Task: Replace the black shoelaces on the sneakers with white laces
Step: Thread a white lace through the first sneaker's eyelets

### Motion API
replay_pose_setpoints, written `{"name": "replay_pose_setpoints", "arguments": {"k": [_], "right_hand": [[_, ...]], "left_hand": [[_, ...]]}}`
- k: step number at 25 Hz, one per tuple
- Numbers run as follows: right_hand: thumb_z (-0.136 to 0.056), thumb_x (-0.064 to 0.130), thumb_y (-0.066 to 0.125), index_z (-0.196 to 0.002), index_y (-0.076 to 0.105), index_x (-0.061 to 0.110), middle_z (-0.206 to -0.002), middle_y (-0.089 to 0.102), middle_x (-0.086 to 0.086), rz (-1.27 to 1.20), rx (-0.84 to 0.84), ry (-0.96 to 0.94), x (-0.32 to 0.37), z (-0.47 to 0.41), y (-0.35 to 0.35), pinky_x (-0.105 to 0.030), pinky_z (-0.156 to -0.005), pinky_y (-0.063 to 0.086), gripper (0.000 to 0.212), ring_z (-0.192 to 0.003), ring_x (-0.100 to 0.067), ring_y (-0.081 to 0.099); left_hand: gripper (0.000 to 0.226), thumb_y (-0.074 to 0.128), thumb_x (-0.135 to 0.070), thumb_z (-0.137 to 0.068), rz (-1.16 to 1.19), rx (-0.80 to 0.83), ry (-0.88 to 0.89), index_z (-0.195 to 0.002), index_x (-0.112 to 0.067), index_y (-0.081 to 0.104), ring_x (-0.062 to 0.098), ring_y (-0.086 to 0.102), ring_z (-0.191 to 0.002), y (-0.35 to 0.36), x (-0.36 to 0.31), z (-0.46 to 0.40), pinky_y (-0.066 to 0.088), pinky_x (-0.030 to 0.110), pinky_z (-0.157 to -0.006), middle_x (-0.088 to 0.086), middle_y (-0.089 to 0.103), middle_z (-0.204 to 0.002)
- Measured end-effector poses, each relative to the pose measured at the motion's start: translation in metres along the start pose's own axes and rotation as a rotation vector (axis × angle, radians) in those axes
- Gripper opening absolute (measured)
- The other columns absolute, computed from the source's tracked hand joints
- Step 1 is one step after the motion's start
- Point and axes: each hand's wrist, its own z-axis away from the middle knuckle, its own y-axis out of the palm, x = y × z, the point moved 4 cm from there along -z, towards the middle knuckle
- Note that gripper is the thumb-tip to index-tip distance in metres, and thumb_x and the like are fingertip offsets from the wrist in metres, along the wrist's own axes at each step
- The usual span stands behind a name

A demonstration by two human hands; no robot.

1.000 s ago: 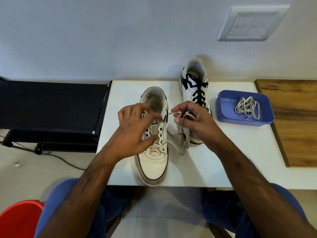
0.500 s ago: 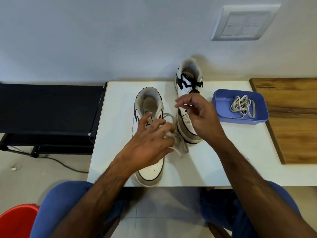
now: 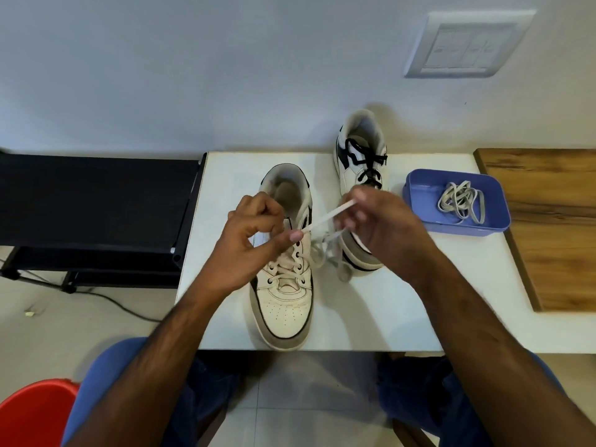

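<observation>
Sneaker (image 3: 283, 304) nearest the table edge, cream with grey toe trim, white lace (image 3: 325, 217) threaded through lower eyelets, toe toward the person. Left hand (image 3: 254, 233) pinches one end of that lace, right hand (image 3: 380, 224) grips the other, strand taut between them. Second sneaker (image 3: 361, 159) behind, black lace (image 3: 364, 159) in place. Blue tray (image 3: 416, 201) to the right holds a spare white lace (image 3: 461, 201). White table (image 3: 387, 311), wooden board (image 3: 554, 221) alongside, black rack (image 3: 90, 201) at left, wall switch plate (image 3: 464, 46).
</observation>
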Motion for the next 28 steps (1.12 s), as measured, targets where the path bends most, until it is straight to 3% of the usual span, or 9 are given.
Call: {"name": "replay_pose_setpoints", "arguments": {"k": [4,9,12,14,16,18,22,25,28], "right_hand": [[-0.100,0.026,0.054,-0.064,0.056,0.016,-0.078,0.056,-0.002,-0.615,-0.249,-0.106,0.001,-0.002,-0.035,-0.031,-0.083,0.046,0.037,-0.081,-0.019,0.054],[-0.096,0.034,0.061,-0.077,0.055,0.016,-0.087,0.063,-0.003,-0.726,-0.430,-0.231,0.004,0.001,-0.055,-0.031,-0.083,0.050,0.027,-0.083,-0.019,0.063],[-0.095,0.035,0.060,-0.075,0.060,0.016,-0.080,0.064,-0.002,-0.525,-0.375,-0.161,0.008,0.000,-0.044,-0.029,-0.074,0.051,0.028,-0.073,-0.016,0.062],[-0.097,0.033,0.061,-0.080,0.064,0.012,-0.081,0.069,-0.002,-0.091,-0.291,-0.084,0.006,0.000,-0.025,-0.030,-0.067,0.050,0.027,-0.069,-0.015,0.062],[-0.096,0.023,0.064,-0.090,0.069,0.005,-0.090,0.070,-0.001,0.320,-0.118,-0.075,-0.002,0.001,0.000,-0.029,-0.063,0.049,0.020,-0.073,-0.012,0.062],[-0.097,0.012,0.064,-0.099,0.073,0.002,-0.097,0.063,-0.001,0.508,0.051,-0.078,-0.014,0.002,0.018,-0.024,-0.063,0.049,0.014,-0.080,-0.009,0.059],[-0.095,0.009,0.068,-0.101,0.076,0.006,-0.092,0.060,0.002,0.526,0.097,-0.048,-0.021,0.002,0.024,-0.019,-0.066,0.046,0.011,-0.078,-0.008,0.058],[-0.093,0.007,0.070,-0.101,0.076,0.004,-0.088,0.068,-0.019,0.410,0.091,-0.009,-0.022,0.002,0.024,-0.029,-0.055,0.044,0.011,-0.069,-0.026,0.060],[-0.090,0.005,0.071,-0.098,0.077,0.008,-0.086,0.075,-0.017,0.372,0.084,0.012,-0.021,0.003,0.026,-0.029,-0.058,0.054,0.010,-0.073,-0.029,0.073]], "left_hand": [[0.046,0.073,-0.041,-0.085,-0.241,0.117,0.118,-0.051,-0.016,0.057,0.012,0.050,-0.089,-0.004,0.007,0.002,0.031,0.040,-0.087,-0.010,0.055,-0.080],[0.044,0.064,-0.031,-0.085,-0.615,0.278,0.303,-0.049,-0.017,0.045,0.008,0.047,-0.084,0.006,0.007,0.004,0.032,0.042,-0.080,-0.012,0.052,-0.082],[0.034,0.059,-0.044,-0.092,-0.454,0.188,0.184,-0.066,-0.022,0.064,0.005,0.049,-0.092,-0.005,0.009,0.004,0.029,0.034,-0.084,-0.014,0.055,-0.088],[0.023,0.058,-0.047,-0.094,-0.290,0.064,0.099,-0.093,-0.026,0.066,0.009,0.056,-0.098,-0.007,0.003,0.004,0.034,0.031,-0.089,-0.015,0.060,-0.098],[0.031,0.064,-0.046,-0.091,-0.111,0.014,0.021,-0.116,-0.029,0.061,0.011,0.061,-0.103,-0.001,-0.007,0.002,0.038,0.020,-0.091,-0.015,0.065,-0.111],[0.047,0.075,-0.038,-0.087,-0.045,0.046,0.011,-0.129,-0.029,0.057,0.003,0.062,-0.108,0.009,-0.015,0.002,0.039,0.010,-0.090,-0.018,0.067,-0.116],[0.038,0.077,-0.022,-0.081,-0.073,0.015,0.037,-0.110,-0.042,0.064,-0.008,0.060,-0.095,0.006,-0.015,0.003,0.036,0.003,-0.085,-0.028,0.068,-0.101],[0.026,0.078,-0.034,-0.077,-0.107,-0.042,0.022,-0.101,-0.041,0.070,-0.005,0.060,-0.091,0.001,-0.013,0.003,0.040,0.018,-0.089,-0.025,0.068,-0.096],[0.029,0.074,-0.040,-0.078,-0.162,-0.036,0.024,-0.106,-0.038,0.065,-0.009,0.058,-0.093,0.000,-0.009,0.003,0.043,0.030,-0.086,-0.034,0.064,-0.094]]}}
